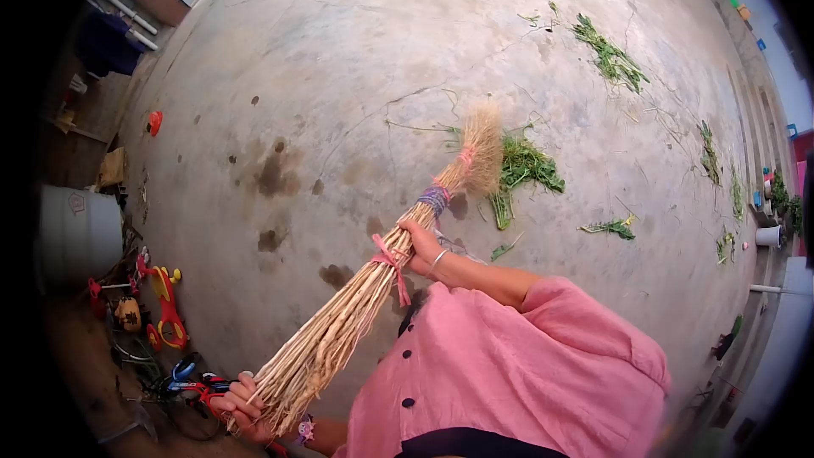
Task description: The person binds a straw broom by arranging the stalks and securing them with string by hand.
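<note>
The left hand point(242, 405) is grasping the near end of a tan, bundled-stalk broom point(335, 326) slanting over grey concrete floor point(339, 51); the right hand point(420, 246) is gripping its middle. Right of its bristles point(483, 140), a green leafy heap point(527, 166) is lying, risking scatter from hard flicks.

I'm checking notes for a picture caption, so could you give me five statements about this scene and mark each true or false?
1. The left hand and right hand both hold the straw broom. True.
2. The right hand grips the broom's bristles. False: it grips the bundled stalks, short of the bristles.
3. A pile of leafy greens lies beside the bristles. True.
4. The red-and-yellow ride-on toy is at the picture's right. False: the ride-on toy is at the left.
5. The shirt is pink with dark buttons. True.
</note>
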Motion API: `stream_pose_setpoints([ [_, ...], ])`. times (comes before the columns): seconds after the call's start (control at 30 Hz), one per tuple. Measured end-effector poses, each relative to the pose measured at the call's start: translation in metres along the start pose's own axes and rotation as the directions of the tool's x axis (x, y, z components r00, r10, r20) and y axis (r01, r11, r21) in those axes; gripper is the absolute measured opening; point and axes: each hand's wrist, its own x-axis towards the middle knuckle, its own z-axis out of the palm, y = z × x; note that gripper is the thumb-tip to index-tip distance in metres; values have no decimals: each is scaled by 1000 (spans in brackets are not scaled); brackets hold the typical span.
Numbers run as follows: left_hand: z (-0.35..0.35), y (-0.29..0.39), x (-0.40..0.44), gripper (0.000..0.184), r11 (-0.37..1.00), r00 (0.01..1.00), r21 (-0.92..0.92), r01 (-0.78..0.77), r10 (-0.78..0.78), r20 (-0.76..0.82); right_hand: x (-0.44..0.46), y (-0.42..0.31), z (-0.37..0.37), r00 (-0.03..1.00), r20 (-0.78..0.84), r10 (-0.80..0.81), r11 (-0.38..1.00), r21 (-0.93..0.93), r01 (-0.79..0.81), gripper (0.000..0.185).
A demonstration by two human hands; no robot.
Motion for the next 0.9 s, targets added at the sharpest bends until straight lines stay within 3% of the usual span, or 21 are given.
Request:
stream_pose_setpoints([
  [0.07, 13, 5, 37, 8, 987, 990, 123, -102, 89, 106, 24, 12, 40, 997, 39, 73, 997, -30, -71, 21],
  [0.13, 34, -8, 77, 10, 975, 987, 179, -135, 116, 115, 22, 0, 91, 985, 67, 160, 987, -33, -158, 20],
  [0.23, 59, -47, 131, 13, 969, 995, 227, -102, 93, 48, 64, -18, 121, 979, 80, 189, 982, -7, -189, 16],
  [0.33, 73, -93, 175, 17, 987, 1000, 161, -2, 3, -9, 93, -77, 120, 986, 83, 148, 984, 84, -155, 15],
  [0.4, 83, -142, 200, 16, 991, 995, 111, 78, -84, 50, 108, -131, 102, 996, 55, 63, 990, 123, -70, 15],
  [0.5, 104, -223, 227, 14, 963, 962, -55, 263, -257, 97, 109, -223, 68, 975, -58, -215, 954, 202, 222, 17],
  [0.67, 195, -334, 257, 11, 847, 866, -228, 480, -417, 275, 54, -355, 25, 814, -246, -527, 748, 320, 581, 18],
  [0.73, 222, -360, 276, 10, 771, 790, -250, 585, -474, 388, 30, -375, 6, 681, -254, -686, 592, 350, 726, 18],
  [0.77, 234, -373, 286, 10, 752, 765, -245, 612, -485, 424, 19, -381, -4, 663, -288, -691, 560, 365, 744, 18],
  [0.83, 248, -411, 286, 13, 667, 700, -292, 685, -493, 517, 0, -378, -24, 513, -308, -801, 379, 402, 833, 18],
  [0.9, 278, -438, 305, 13, 622, 651, -277, 732, -520, 554, -23, -367, -26, 522, -350, -778, 339, 465, 818, 18],
])
